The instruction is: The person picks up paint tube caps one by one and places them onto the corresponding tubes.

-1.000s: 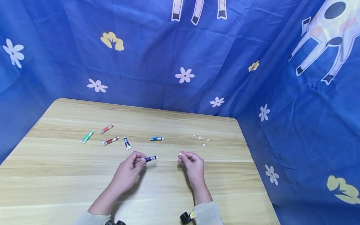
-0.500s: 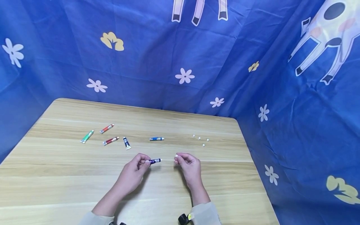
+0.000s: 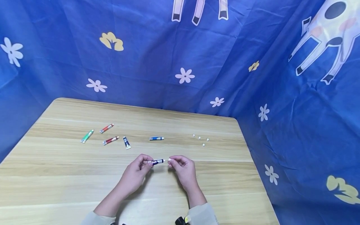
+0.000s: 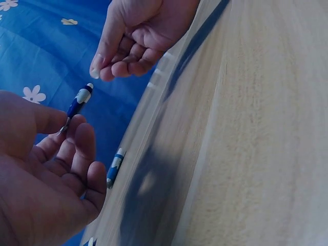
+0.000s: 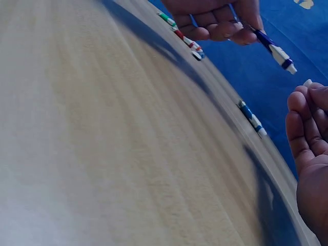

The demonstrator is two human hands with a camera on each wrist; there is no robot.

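My left hand [image 3: 137, 170] pinches the flat end of a small dark blue paint tube [image 3: 157, 161] and holds it level above the wooden table [image 3: 70, 184]; the same tube [image 4: 78, 102] [image 5: 274, 50] shows in both wrist views, nozzle bare. My right hand [image 3: 180, 167] pinches a tiny white cap [image 3: 169, 159] just off the tube's nozzle, a small gap between them. The cap [image 5: 307, 82] peeks over the right fingertips in the right wrist view.
Several more paint tubes lie further back: green [image 3: 87, 136], two red [image 3: 107, 128] [image 3: 110, 140], dark blue [image 3: 127, 143] and blue [image 3: 156, 138]. Several loose white caps [image 3: 203, 140] lie at the back right. Blue flowered cloth [image 3: 168, 56] surrounds the table.
Both hands have drawn together. The left hand carried the tube to the right, and the right hand brought the cap left, close to the nozzle.
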